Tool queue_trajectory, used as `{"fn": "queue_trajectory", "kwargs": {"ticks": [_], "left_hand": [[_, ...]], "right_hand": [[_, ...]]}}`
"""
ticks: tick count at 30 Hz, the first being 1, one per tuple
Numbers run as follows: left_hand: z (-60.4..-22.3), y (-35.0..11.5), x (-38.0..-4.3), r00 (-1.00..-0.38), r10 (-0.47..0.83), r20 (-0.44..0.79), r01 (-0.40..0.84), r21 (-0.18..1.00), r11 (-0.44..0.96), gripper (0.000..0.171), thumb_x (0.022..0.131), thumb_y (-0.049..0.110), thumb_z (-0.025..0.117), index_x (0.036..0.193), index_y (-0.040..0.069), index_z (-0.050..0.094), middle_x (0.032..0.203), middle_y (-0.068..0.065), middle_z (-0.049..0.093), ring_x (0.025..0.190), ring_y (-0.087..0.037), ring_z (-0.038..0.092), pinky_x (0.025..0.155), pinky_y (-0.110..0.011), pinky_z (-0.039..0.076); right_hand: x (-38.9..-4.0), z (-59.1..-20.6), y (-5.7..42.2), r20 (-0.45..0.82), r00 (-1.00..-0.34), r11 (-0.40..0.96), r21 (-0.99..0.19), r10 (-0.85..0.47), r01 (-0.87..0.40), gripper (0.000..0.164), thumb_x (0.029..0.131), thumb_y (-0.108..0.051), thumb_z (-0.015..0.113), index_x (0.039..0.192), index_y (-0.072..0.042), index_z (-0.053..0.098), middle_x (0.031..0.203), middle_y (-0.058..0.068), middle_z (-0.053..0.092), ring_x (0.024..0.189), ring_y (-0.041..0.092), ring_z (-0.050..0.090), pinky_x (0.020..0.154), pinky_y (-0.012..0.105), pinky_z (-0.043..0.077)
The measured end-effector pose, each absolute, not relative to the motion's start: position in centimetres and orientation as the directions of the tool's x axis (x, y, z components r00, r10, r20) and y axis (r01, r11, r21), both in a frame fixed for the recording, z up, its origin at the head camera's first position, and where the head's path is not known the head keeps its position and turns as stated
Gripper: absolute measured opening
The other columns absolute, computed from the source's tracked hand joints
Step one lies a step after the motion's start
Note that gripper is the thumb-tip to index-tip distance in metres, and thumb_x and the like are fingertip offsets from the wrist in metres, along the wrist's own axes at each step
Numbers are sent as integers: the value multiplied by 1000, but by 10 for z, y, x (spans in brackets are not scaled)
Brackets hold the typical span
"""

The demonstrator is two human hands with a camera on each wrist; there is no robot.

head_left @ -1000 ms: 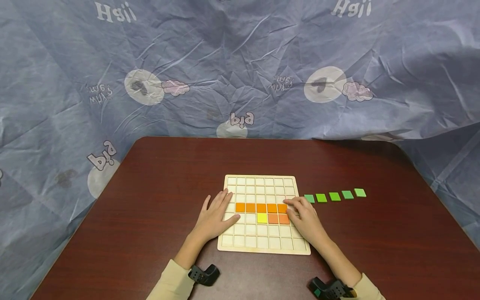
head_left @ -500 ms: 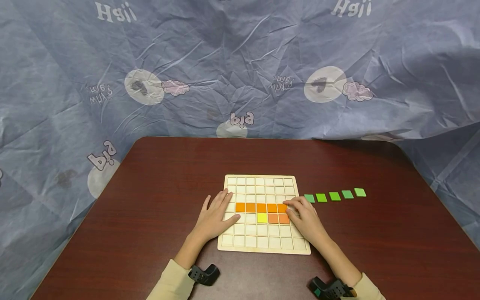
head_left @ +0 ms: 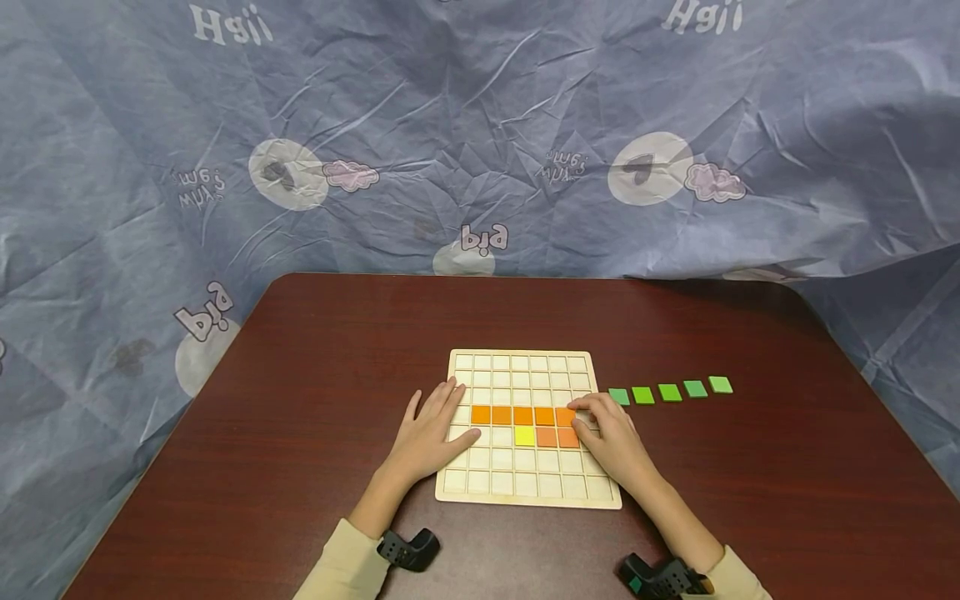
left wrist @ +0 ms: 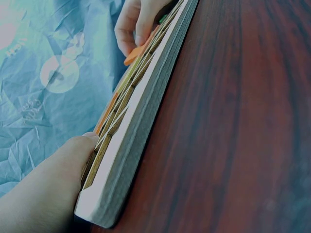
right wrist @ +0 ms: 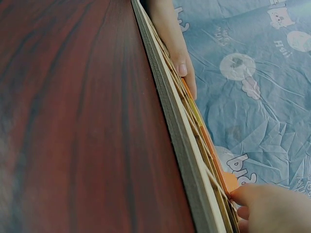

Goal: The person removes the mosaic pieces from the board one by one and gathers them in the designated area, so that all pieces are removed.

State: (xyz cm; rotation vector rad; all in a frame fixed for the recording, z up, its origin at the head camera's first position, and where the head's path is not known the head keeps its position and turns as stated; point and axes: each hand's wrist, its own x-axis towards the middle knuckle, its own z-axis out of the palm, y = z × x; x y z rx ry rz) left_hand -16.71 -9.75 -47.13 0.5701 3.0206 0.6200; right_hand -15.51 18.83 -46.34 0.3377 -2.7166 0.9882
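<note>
Dark table (head_left: pixel 352 358): right hand (head_left: pixel 615 442) apparently pinches an orange tile (head_left: pixel 565 417); left hand (head_left: pixel 429 437) lies spread on the board (head_left: pixel 525 484).

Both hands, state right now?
Left hand: open, resting on the left side of the grid board.
Right hand: closed, pinching the upper row's rightmost orange tile.

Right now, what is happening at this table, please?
A person's right hand pinches a tilted orange tile beside four orange tiles on a grid board. The left hand rests on the board's left side. The nearer row holds a yellow tile and two paler orange tiles. Five green tiles lie on the table.
</note>
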Motion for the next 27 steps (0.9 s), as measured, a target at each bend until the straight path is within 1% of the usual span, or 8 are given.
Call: {"fn": "queue_trajectory", "kwargs": {"ticks": [3, 7, 13, 18, 27], "left_hand": [[-471, -97, -167, -934, 351, 63, 348, 380, 857, 75, 87, 61, 38, 146, 19, 20, 153, 1, 16, 141, -15, 17, 113, -48, 3], [-472, -97, -168, -934, 351, 64, 349, 374, 859, 76, 86, 61, 38, 146, 19, 20, 153, 1, 16, 141, -15, 17, 113, -48, 2], [-473, -97, -168, -934, 350, 68, 349, 378, 857, 76, 86, 61, 38, 146, 18, 21, 154, 1, 16, 141, -16, 18, 113, -48, 3], [-473, -97, -168, -935, 349, 66, 347, 377, 859, 76, 86, 61, 38, 146, 19, 20, 154, 1, 15, 141, -16, 18, 113, -48, 3], [-472, -97, -167, -936, 346, 68, 345, 380, 858, 76, 86, 61, 38, 146, 18, 21, 154, 1, 15, 140, -16, 19, 113, -48, 3]], "right_hand": [[-155, -463, 188, 314, -939, 748, -589, -137, -306, 18, 80, -8, 64, 98, -11, 62, 103, 5, 59, 82, 14, 49, 78, 38, 34], [-156, -463, 188, 326, -936, 748, -586, -135, -312, 17, 79, -7, 64, 95, -11, 60, 98, 4, 60, 84, 16, 49, 78, 37, 33], [-154, -461, 187, 308, -942, 747, -594, -131, -298, 18, 79, -11, 65, 94, -13, 57, 92, 3, 61, 85, 17, 48, 78, 34, 31], [-153, -460, 186, 291, -949, 743, -607, -122, -282, 18, 79, -12, 67, 92, -14, 56, 85, 3, 59, 84, 16, 49, 78, 33, 29], [-152, -461, 185, 286, -948, 738, -609, -137, -290, 20, 79, -12, 68, 92, -14, 54, 82, 1, 56, 82, 15, 48, 76, 32, 28]]}}
